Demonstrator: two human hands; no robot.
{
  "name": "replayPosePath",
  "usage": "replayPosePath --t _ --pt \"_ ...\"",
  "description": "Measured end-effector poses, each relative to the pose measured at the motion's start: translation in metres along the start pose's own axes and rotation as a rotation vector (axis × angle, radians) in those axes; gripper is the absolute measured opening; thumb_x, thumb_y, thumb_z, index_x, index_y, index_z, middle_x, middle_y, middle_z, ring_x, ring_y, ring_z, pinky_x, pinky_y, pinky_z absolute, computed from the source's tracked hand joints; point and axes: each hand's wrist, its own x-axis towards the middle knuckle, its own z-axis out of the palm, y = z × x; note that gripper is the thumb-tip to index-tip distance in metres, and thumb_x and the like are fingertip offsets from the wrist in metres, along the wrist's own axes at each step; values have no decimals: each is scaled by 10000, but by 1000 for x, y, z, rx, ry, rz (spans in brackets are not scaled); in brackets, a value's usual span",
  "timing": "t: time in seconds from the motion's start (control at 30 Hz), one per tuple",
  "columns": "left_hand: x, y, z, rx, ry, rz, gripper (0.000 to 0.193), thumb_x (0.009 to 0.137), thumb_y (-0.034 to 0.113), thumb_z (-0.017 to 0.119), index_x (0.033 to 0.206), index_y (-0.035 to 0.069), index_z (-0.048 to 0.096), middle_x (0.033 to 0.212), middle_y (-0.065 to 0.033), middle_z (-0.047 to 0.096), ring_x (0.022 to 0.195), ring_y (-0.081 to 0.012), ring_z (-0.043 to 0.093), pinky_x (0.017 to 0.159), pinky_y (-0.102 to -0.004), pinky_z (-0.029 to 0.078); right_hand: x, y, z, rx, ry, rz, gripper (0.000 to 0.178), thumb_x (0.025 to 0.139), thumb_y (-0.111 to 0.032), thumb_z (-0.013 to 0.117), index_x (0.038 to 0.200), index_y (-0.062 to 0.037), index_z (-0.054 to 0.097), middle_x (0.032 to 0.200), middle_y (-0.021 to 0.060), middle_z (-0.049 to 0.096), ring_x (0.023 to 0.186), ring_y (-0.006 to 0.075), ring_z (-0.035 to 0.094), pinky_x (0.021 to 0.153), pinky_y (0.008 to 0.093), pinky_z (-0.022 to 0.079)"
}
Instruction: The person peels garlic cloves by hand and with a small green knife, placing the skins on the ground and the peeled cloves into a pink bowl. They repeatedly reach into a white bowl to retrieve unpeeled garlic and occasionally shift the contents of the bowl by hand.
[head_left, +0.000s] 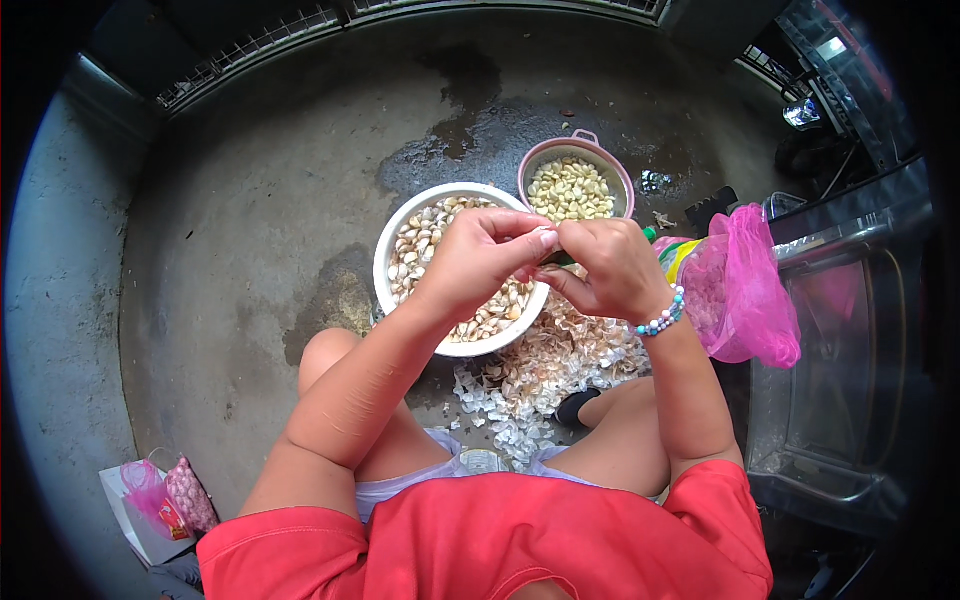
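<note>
Both hands meet over the gap between two basins, fingertips pressed together. My left hand is closed in a pinch, thumb against fingers; what sits between them is too small to make out. My right hand is curled round a slim tool with a green handle, whose other end is mostly hidden by the fingers. Below my left hand stands a white basin full of unpeeled garlic cloves. Just beyond the hands, a pink-rimmed colander or basin holds pale peeled garlic cloves.
Garlic skins lie heaped on the concrete floor between my legs. A pink mesh bag stands at the right beside a dark plastic chair. Far left, a mesh bag of garlic rests by a white box. Wet patches mark the floor ahead.
</note>
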Motion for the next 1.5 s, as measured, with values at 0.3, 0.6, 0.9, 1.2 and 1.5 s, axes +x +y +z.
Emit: replayPosePath --t 0.3,0.6,0.9,1.2,1.5 --pt "-4 -2 -7 -124 10 -44 231 826 123 636 977 -49 613 760 -38 598 624 -67 526 564 -197 443 5 -1 2 -2 -26 3 374 760 -397 634 734 -37 533 633 134 575 571 301 585 524 379 452" --pt "-7 -4 -5 -173 35 -23 232 835 124 623 999 -40 608 771 -26 581 677 -71 539 590 -205 465 5 0 8 -47 54 14 487 747 -524 591 693 -45 516 581 121 537 552 289 584 498 365 448" --pt "0 1 -23 -152 -31 -178 213 842 180 613 958 1 621 842 -45 615 685 -86 567 585 -211 476 -2 -2 1 392 -53 146 271 717 -153 685 806 -7 475 792 155 552 722 317 572 598 368 442" --pt "7 4 -38 -131 -72 -237 210 854 161 593 974 -9 615 888 -60 620 711 -92 564 593 -224 471 -12 2 -3 556 -207 203 440 817 -81 572 1231 -28 433 977 171 608 916 334 597 767 371 454" --pt "4 19 -56 -81 -288 -257 196 835 156 609 938 -9 637 776 -50 621 584 -89 543 525 -205 444 -25 -11 -6 943 -450 213 732 770 76 485 1416 -90 185 849 90 560 637 144 585 602 275 479"
